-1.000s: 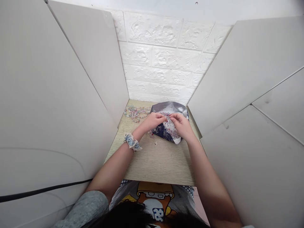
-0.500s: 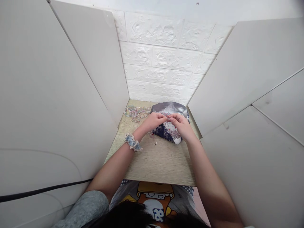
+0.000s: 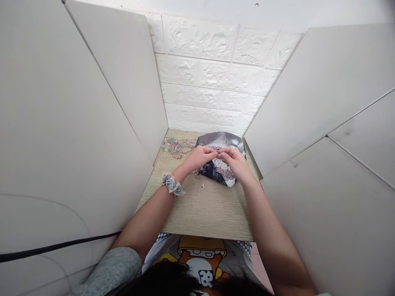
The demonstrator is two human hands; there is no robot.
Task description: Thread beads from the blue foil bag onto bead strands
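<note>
My left hand [image 3: 201, 158], with a blue and cream scrunchie [image 3: 173, 184] round its wrist, is closed in a pinch. Facing it, my right hand [image 3: 235, 162] pinches too, and the fingertips of both meet above an opened bag [image 3: 219, 137]. What lies between the fingertips is too small to name. The bag is dark blue patterned outside and silvery inside, and it holds many small pinkish and red beads [image 3: 222, 166]. A few reddish beads show beside the bag under my left hand. Strings of pastel beads [image 3: 175, 146] lie on the table to the left.
A tiny metallic piece [image 3: 202, 186] lies on the wooden tabletop [image 3: 206, 213] in front of the bag. White panels [image 3: 123, 82] stand close on both sides, with a white brick-patterned wall [image 3: 210, 74] behind. A black cable [image 3: 61, 246] runs at lower left.
Both hands stay in the same place over the bag. Only a very slight shift at the right fingertips shows.
</note>
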